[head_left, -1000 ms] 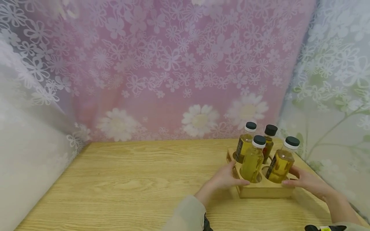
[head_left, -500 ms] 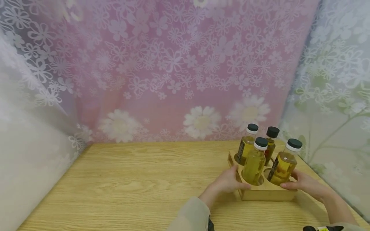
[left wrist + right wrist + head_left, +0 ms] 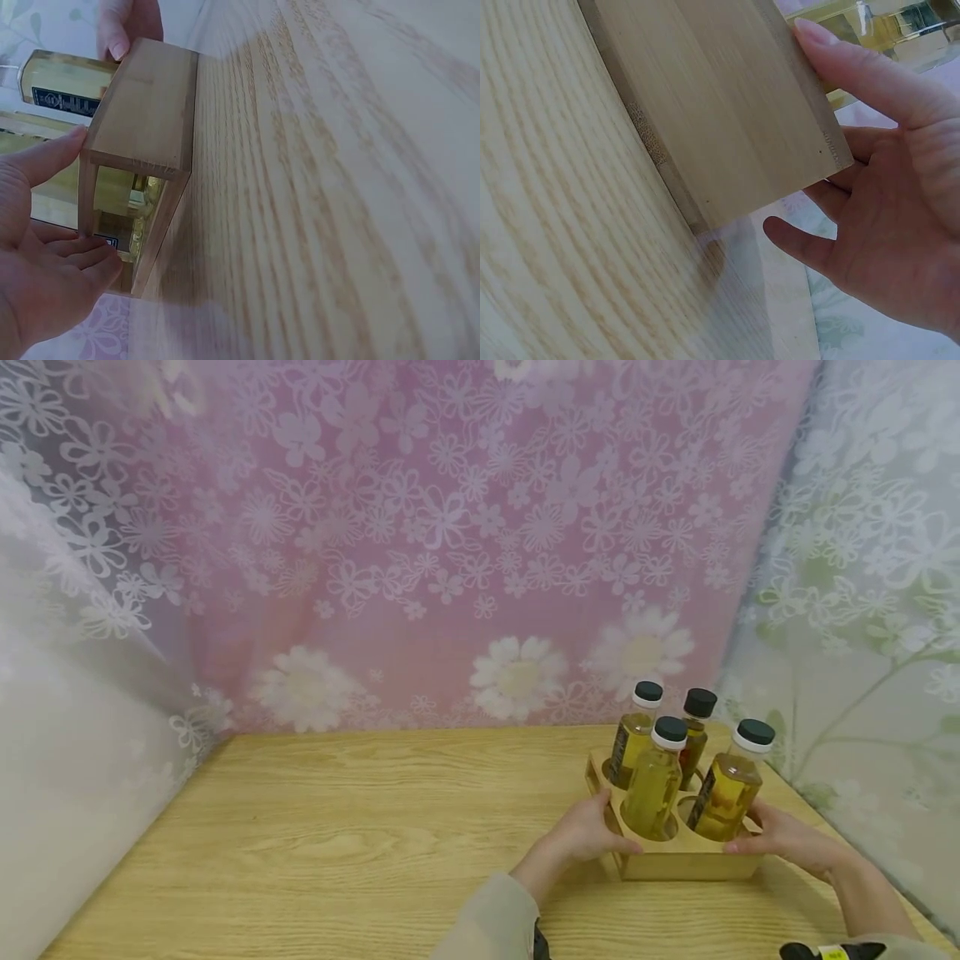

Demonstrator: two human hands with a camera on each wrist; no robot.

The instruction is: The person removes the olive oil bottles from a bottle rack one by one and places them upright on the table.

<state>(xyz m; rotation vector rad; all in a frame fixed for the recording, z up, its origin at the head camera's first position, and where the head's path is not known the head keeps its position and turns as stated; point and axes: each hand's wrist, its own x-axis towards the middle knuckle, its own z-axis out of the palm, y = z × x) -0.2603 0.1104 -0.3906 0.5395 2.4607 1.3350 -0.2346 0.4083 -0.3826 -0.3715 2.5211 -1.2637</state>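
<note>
A light wooden bottle rack stands on the right part of the table, bottles upright in its round holes. My left hand grips its left side, thumb along the front of the top board and fingers at the open end; the left wrist view shows this hand around the board's edge. On the opposite side my right hand holds the rack, its thumb on the front top edge. Nearest the hands are two yellow oil bottles with dark caps. Behind them stand another yellow bottle and a darker one.
The wood-grain table stretches left of the rack. A pink floral curtain hangs along the back edge. Pale curtains close in both sides, the right curtain near my right hand.
</note>
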